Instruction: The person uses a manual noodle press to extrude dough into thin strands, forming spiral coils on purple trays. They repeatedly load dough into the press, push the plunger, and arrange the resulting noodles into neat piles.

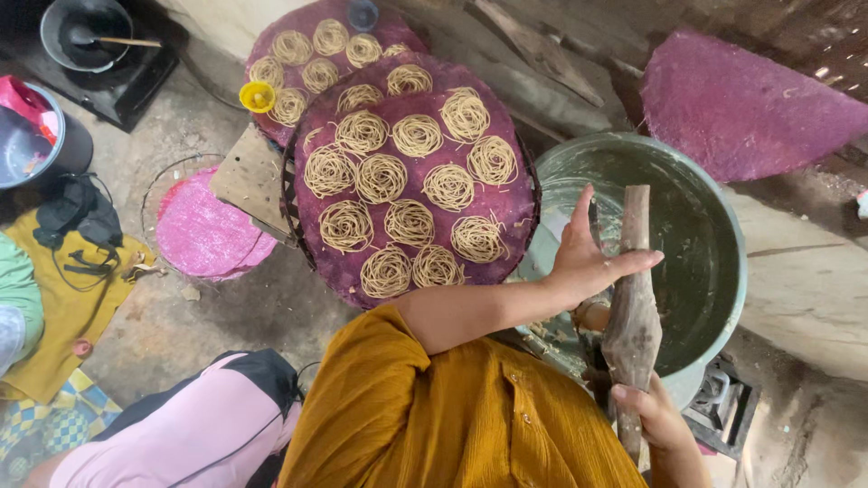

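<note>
Head view: the wooden press (632,307) stands almost upright in front of the person, its long axis running from the lower edge of the picture up over the green basin (714,271). The right hand (653,417) is closed around the lower end of the press and holds it from below. The left hand (588,258) is open, fingers spread and nearly flat, and lies against the left side of the upper part of the press; it grips nothing. So the press is between the two hands, the right one under and the left one beside it, and the left is nearer to its top.

To the left of the basin a round purple tray (506,212) carries many small noodle nests (382,178). A second such tray (271,41) lies behind it, and a bare purple mat (741,99) is at the upper right. The floor (235,316) is rough grey concrete, with a dark pot (86,32) at the upper left.
</note>
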